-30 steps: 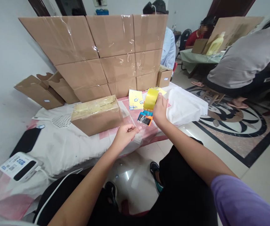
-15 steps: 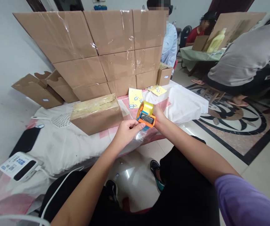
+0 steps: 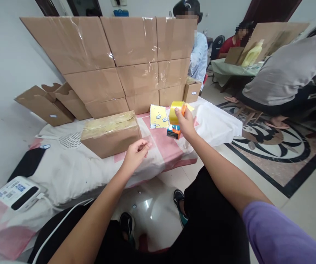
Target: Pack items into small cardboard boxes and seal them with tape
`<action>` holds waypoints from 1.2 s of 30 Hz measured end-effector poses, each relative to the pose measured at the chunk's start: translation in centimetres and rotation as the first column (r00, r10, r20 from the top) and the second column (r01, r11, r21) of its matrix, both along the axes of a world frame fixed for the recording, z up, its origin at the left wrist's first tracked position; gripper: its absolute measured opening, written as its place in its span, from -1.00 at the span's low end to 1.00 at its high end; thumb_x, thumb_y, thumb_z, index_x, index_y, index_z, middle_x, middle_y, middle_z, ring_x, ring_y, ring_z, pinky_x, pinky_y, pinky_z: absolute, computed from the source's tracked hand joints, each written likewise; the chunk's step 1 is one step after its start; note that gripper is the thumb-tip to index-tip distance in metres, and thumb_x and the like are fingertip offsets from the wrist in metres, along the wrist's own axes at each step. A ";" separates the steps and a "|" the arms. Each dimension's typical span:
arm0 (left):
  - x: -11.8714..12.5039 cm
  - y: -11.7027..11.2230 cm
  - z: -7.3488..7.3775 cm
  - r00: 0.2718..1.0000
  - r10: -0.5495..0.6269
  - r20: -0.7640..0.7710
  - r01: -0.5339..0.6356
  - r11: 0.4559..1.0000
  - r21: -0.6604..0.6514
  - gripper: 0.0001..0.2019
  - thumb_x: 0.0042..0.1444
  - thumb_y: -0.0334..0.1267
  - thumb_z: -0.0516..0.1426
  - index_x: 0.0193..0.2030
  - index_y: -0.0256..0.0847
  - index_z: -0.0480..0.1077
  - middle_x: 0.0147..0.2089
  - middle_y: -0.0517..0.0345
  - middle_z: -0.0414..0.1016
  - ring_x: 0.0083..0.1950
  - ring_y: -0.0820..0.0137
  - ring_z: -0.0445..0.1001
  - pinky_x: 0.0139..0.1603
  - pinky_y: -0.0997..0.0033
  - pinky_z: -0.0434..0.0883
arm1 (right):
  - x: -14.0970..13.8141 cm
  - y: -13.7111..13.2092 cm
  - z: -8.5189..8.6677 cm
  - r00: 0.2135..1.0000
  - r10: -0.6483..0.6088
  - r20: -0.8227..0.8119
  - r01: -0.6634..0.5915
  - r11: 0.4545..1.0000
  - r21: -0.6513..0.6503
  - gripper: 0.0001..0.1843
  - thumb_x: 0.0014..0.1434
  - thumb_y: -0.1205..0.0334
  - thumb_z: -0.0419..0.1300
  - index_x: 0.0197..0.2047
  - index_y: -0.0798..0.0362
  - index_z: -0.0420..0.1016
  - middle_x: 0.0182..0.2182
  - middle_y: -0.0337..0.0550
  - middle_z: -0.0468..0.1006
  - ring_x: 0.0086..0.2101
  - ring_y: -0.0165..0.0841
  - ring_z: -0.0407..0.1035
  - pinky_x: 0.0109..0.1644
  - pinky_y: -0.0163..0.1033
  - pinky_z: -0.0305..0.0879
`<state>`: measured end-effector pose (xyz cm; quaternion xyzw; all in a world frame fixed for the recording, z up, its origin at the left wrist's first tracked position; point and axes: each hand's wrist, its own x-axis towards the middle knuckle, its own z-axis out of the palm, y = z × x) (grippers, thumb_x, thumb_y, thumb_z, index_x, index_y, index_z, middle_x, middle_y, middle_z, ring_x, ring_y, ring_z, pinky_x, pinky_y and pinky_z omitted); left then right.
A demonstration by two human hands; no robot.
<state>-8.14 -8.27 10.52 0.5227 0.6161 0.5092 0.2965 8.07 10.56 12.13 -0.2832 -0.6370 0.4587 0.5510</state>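
Observation:
My right hand grips a tape dispenser, orange and blue with a dark cutting end that points down toward the bed. A wide roll of yellowish tape sits on it, under my thumb. My left hand is closed in a pinch, apart from the dispenser. A thin, see-through piece of tape seems to show at its fingertips, though faintly. Just behind that hand lies a closed cardboard box, its top seam covered with tape. A yellow patterned card rests flat beyond the two hands.
A tall panel of joined cardboard stands behind. Open boxes are at left, a small box at right. A white fly swatter, a black pouch and a white corded device lie left. People sit nearby.
My hands have moved apart: the right lifts the tape dispenser up and to the right, turned with its cutting end downward. My left hand has drawn back leftward, still pinched.

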 end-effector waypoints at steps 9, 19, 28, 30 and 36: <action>-1.2 -0.4 1.5 0.992 0.121 0.025 -0.123 0.978 0.171 -0.77 0.17 -0.05 0.19 -0.29 -0.17 0.36 -0.50 0.28 0.37 -0.47 0.47 0.33 -0.38 0.49 0.25 | -0.7 4.7 -2.3 0.998 0.061 -0.010 -0.060 0.904 -0.422 -0.76 0.18 0.09 0.24 -0.26 0.11 0.43 -0.48 -0.21 0.54 -0.45 -0.36 0.41 -0.24 -0.20 0.40; -3.5 -1.3 2.7 0.977 0.181 -0.115 -0.156 0.967 0.202 -0.73 0.17 -0.03 0.19 -0.17 -0.17 0.53 -0.32 0.14 0.54 -0.36 0.39 0.41 -0.33 0.47 0.31 | -1.3 -2.9 3.8 0.973 0.061 0.223 -0.114 0.965 0.236 -0.81 0.17 0.08 0.24 -0.32 0.03 0.54 -0.30 -0.16 0.48 -0.24 -0.31 0.33 -0.08 -0.22 0.24; -4.3 -2.0 4.4 0.895 0.333 -0.296 -0.303 0.942 0.144 -0.67 0.22 0.07 0.13 -0.15 -0.11 0.55 -0.42 0.16 0.53 -0.41 0.34 0.43 -0.32 0.42 0.27 | -6.3 -9.0 5.7 0.910 0.156 0.385 -0.364 0.747 0.556 -0.80 0.26 0.17 0.19 -0.38 0.01 0.52 -0.28 -0.10 0.40 -0.15 -0.22 0.30 0.00 -0.07 0.23; -5.8 -2.3 4.9 0.813 0.467 -0.347 -0.452 0.883 0.129 -0.65 0.23 0.10 0.10 -0.17 -0.10 0.55 -0.44 0.13 0.51 -0.37 0.28 0.44 -0.30 0.38 0.25 | -6.5 -9.0 6.4 0.936 0.147 0.319 -0.310 0.771 0.557 -0.79 0.29 0.16 0.18 -0.37 0.00 0.51 -0.24 -0.08 0.41 -0.13 -0.21 0.31 0.03 -0.04 0.23; -14.1 -3.9 5.0 0.620 0.784 0.010 -0.765 0.602 0.228 -0.75 0.19 -0.01 0.11 -0.21 -0.14 0.45 -0.45 0.22 0.39 -0.38 0.36 0.35 -0.29 0.40 0.23 | -8.5 -9.1 8.8 0.932 0.299 0.204 -0.355 0.867 0.349 -0.82 0.23 0.10 0.27 -0.38 -0.05 0.59 -0.27 -0.14 0.39 -0.16 -0.25 0.33 0.03 -0.07 0.22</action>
